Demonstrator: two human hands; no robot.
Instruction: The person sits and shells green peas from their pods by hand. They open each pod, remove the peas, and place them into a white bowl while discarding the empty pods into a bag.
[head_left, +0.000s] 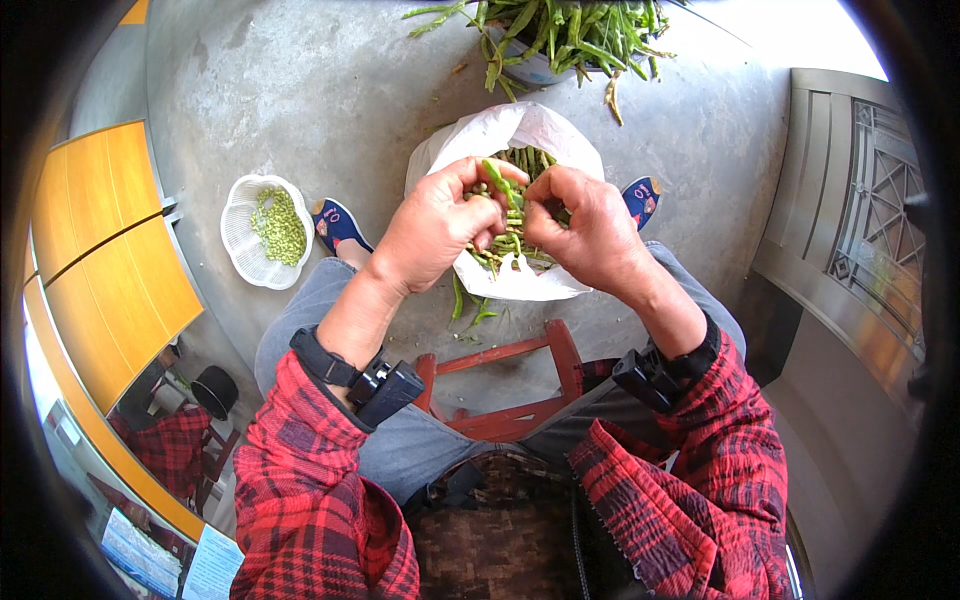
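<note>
A green bean pod (499, 180) is pinched in my left hand (454, 217), above a white plastic bag (525, 120) that stands on the floor between my feet. My right hand (589, 225) is close beside it, its thumb and forefinger curled together at the pod's right side; whether it also grips the pod is hard to see. Inside the bag lie many green and brownish pods (529, 161), partly hidden by my hands. A white plastic basket (231, 229) on the floor to the left holds a heap of shelled green beans (281, 229).
A tub (536, 66) heaped with long green pods (574, 30) stands beyond the bag. Loose pods (480, 311) lie on the concrete floor (337, 90) near the bag. A red wooden stool frame (566, 360) shows between my legs. Yellow cabinet doors (112, 225) are at left, a metal door (817, 187) at right.
</note>
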